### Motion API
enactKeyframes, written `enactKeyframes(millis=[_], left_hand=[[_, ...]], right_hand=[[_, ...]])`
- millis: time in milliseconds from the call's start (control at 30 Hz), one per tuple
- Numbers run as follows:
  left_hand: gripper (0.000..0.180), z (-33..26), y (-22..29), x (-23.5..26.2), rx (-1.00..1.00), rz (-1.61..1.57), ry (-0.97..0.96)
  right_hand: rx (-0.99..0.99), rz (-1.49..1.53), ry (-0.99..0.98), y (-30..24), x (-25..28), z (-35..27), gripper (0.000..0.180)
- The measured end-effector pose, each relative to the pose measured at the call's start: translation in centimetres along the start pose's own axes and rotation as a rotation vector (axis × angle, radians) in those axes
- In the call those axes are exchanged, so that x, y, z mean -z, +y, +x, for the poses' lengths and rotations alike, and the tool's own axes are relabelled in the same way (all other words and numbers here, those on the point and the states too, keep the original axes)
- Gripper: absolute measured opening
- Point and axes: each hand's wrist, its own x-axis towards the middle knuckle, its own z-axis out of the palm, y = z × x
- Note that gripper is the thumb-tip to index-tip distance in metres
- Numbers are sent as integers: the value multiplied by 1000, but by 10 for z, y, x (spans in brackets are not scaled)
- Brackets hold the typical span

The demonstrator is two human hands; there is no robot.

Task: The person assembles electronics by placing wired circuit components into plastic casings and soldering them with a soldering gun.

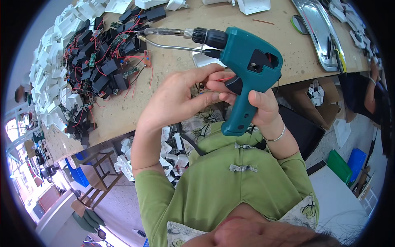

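My right hand grips the handle of a green soldering gun, its thumb lying along the side nearest me. The gun's long metal tip and thin curved feed tube point left over the table. My left hand is closed just left of the black trigger, thumb and forefinger near each other. A short piece of red wire shows among the fingers there. Beside it a small dark part is mostly hidden, so what the left fingers pinch is unclear.
Black boxy parts with circuit boards and red wires are heaped at left on the table. White plastic casings pile beyond them. A metal tray lies right, by a green ring. A carton stands below; another person is at far right.
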Motion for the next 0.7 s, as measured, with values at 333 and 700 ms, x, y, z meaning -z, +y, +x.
enactKeyframes(millis=[333, 700], left_hand=[[15, 2, -28, -12, 48, 131, 154], [7, 8, -43, -22, -16, 175, 366]], right_hand=[[232, 114, 174, -4, 11, 0, 57], [342, 58, 220, 3, 24, -13, 65]])
